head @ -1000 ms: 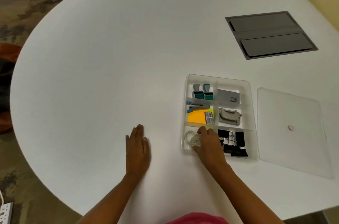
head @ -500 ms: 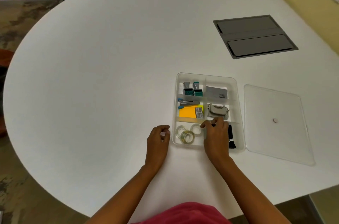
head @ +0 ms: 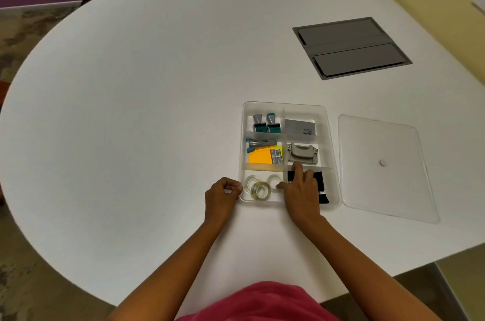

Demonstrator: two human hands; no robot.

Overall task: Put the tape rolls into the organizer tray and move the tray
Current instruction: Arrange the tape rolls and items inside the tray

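Note:
The clear organizer tray (head: 286, 104) lies on the white table in front of me. Three clear tape rolls (head: 260, 191) lie in its near left compartment, one leaning on another. My left hand (head: 223, 193) is curled at the tray's near left corner, fingertips pinching the rim. My right hand (head: 301, 189) rests over the tray's near middle with fingers apart. Its index finger reaches the cross divider and its thumb touches the right-hand tape roll (head: 273, 181). It partly hides the black binder clips (head: 321, 181).
The tray also holds stamps (head: 266, 125), a stapler (head: 261, 142), orange sticky notes (head: 261, 157), a grey card box (head: 300, 127) and a hole punch (head: 301, 154). The clear lid (head: 383, 168) lies right of the tray. A grey cable hatch (head: 351, 47) sits far right.
My left hand moved from flat on the table to the tray's near left corner and curled. My right hand lifted off the tape rolls and shifted right, over the divider.

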